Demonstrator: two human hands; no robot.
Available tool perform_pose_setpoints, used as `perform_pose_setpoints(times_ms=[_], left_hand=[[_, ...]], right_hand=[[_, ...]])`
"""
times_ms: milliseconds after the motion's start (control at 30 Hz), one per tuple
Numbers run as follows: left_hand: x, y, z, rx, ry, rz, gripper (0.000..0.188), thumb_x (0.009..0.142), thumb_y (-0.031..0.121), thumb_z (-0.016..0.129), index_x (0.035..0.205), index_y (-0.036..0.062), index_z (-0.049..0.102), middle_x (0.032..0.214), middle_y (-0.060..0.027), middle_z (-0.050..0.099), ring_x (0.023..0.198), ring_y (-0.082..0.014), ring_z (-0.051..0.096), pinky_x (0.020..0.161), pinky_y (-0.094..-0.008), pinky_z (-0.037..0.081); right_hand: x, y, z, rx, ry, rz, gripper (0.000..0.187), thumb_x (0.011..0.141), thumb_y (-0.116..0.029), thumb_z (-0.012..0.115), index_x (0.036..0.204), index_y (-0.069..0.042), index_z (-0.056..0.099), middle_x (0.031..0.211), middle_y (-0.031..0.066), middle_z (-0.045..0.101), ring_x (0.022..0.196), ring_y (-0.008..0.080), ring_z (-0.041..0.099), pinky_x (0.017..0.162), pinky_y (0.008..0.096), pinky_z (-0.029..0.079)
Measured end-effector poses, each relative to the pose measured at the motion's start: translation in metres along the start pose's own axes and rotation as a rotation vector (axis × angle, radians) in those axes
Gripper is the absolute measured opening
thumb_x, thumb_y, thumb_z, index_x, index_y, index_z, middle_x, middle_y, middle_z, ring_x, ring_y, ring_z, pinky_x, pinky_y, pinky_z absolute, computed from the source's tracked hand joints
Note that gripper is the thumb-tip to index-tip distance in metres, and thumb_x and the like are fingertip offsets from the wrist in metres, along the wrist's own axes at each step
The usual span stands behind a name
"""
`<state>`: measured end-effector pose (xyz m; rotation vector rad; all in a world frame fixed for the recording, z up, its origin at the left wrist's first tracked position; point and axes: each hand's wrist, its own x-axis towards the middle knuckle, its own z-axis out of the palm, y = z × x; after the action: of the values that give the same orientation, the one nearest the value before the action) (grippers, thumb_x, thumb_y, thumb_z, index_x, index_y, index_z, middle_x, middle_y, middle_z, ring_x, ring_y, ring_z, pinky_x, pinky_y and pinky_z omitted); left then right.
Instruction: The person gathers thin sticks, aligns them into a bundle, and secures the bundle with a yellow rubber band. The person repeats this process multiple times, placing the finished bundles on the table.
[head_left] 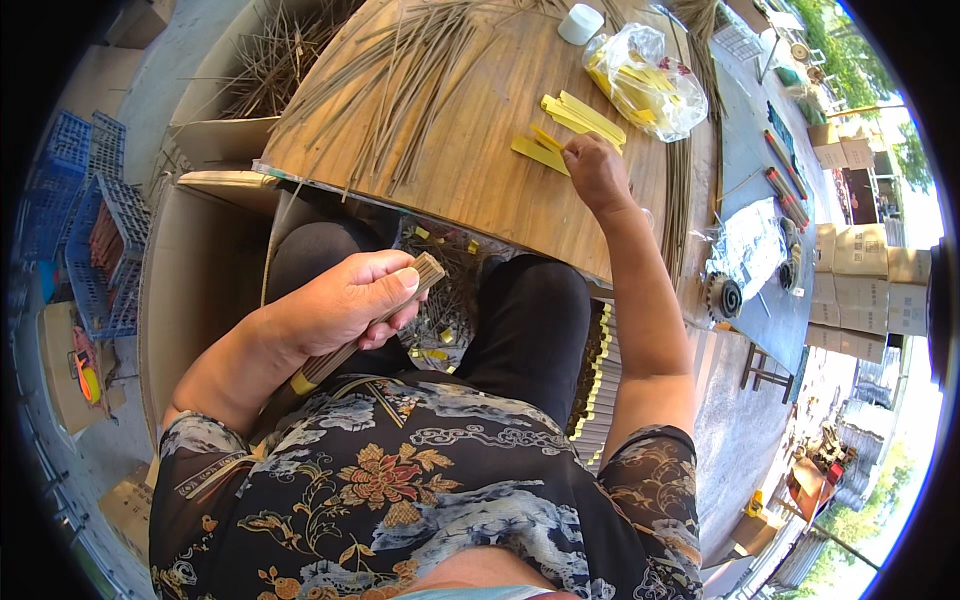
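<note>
A bundle of thin brown sticks point(428, 270) is wrapped in the fingers of my left hand point(352, 300), above my lap. Its cut end points up and away from me, and a yellow band point(303, 382) circles its lower part. Over the wooden table, my right hand point(598, 172) is closed with its fingertips on a yellow strip point(546, 138), which tilts up from the strips under it. More flat yellow strips point(580, 112) lie just beyond these fingers. A clear plastic bag point(648, 85) with yellow strips inside rests farther back.
Loose brown sticks point(400, 90) spread over the left of the table point(490, 190); a white cup-like object point(580, 24) stands at its back. Cardboard boxes point(205, 240) and blue crates point(105, 250) are at left. Banded bundles point(592, 385) lie right of my legs.
</note>
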<state>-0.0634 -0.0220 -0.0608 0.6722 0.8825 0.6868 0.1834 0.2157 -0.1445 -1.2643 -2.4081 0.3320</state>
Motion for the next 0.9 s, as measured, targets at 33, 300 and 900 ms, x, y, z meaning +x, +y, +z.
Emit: perform_pose_setpoints(times_ms=[33, 300, 900], left_hand=[[-0.001, 0.001, 0.001, 0.005, 0.006, 0.001, 0.027, 0.091, 0.032, 0.045, 0.09, 0.0043, 0.046, 0.065, 0.0007, 0.043, 0.049, -0.0035, 0.037, 0.042, -0.016, 0.033], [-0.008, 0.0, 0.006, 0.034, 0.026, 0.027, 0.029, 0.091, 0.033, 0.046, 0.091, 0.004, 0.047, 0.065, -0.0001, 0.043, 0.049, -0.0038, 0.037, 0.042, -0.016, 0.033], [-0.039, -0.006, 0.036, 0.173, 0.178, 0.227, 0.028, 0.093, 0.031, 0.042, 0.093, 0.0033, 0.047, 0.064, 0.0015, 0.044, 0.048, -0.0023, 0.037, 0.042, -0.0151, 0.031]], right_hand=[[-0.002, 0.0, 0.001, -0.023, 0.008, -0.01, 0.01, 0.076, -0.014, 0.058, 0.077, -0.005, 0.061, 0.079, 0.0118, 0.059, 0.083, 0.0307, 0.055, 0.072, 0.0388, 0.044], [-0.005, 0.001, -0.005, 0.175, 0.074, 0.062, 0.014, 0.073, -0.018, 0.066, 0.071, -0.004, 0.064, 0.075, 0.0092, 0.059, 0.077, 0.0259, 0.055, 0.069, 0.0352, 0.044], [-0.125, -0.198, -0.077, 1.497, -0.394, 0.334, 0.015, 0.082, 0.0, 0.05, 0.096, 0.0, 0.052, 0.081, 0.0001, 0.056, 0.072, 0.0041, 0.049, 0.062, 0.0159, 0.038]])
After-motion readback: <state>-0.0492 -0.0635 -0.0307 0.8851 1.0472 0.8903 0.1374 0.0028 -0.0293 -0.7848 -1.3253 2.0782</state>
